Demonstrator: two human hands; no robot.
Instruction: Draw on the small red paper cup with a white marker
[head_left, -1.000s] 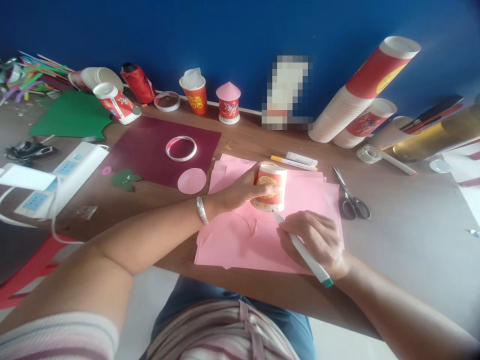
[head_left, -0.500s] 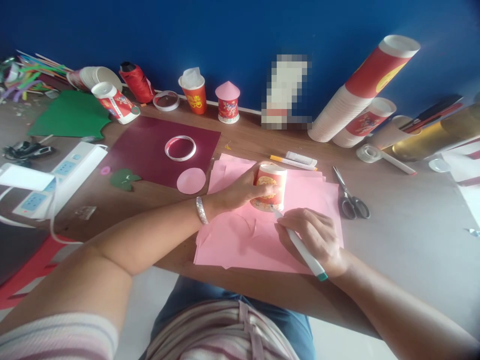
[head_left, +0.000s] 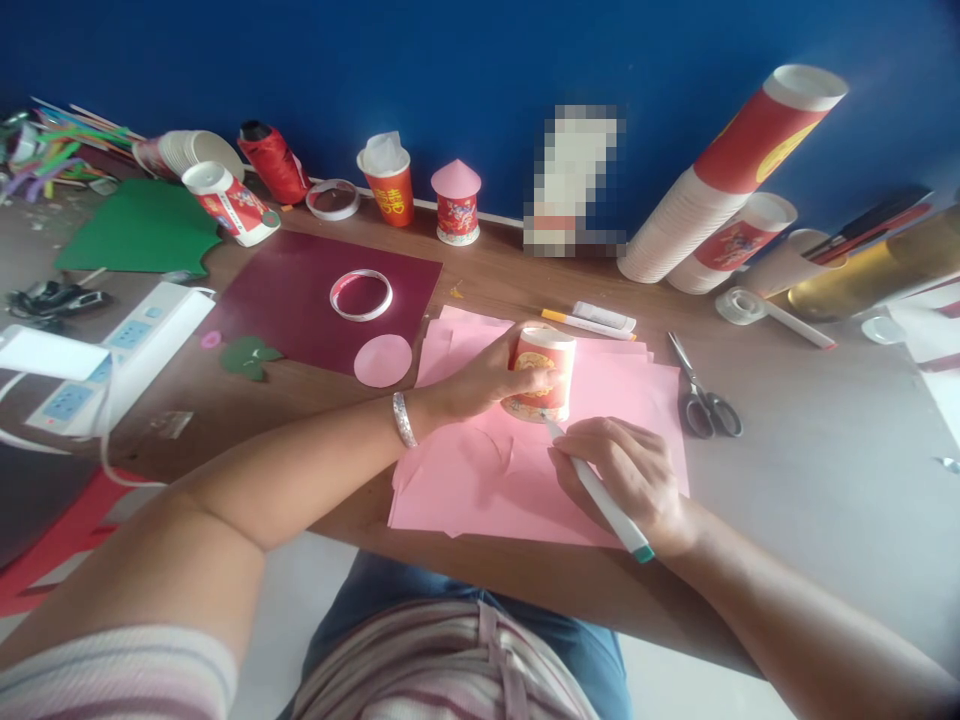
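My left hand [head_left: 491, 378] is wrapped round a red and white paper cup [head_left: 553, 352], which stands on a stack of pink paper [head_left: 457, 500]. The cup has a yellow emblem and a patterned band round its lower edge. In my right hand [head_left: 626, 475] is a white marker with a green end [head_left: 611, 508]. Its tip meets the band at the foot of the cup, or comes very close to it. A curved line or cut shows on the pink sheet below the cup. The far side of the cup is hidden.
Scissors [head_left: 703, 395] lie right of the paper, and a yellow-capped marker [head_left: 585, 324] behind it. Left are a pink paper disc [head_left: 382, 360], a paper ring [head_left: 361, 296] and a power strip [head_left: 124, 350]. A pink-roofed cup [head_left: 457, 205] and tall stacked cups [head_left: 697, 205] line the wall.
Almost nothing differs. The view has shifted very slightly; both hands, the cup and the marker keep the same positions.
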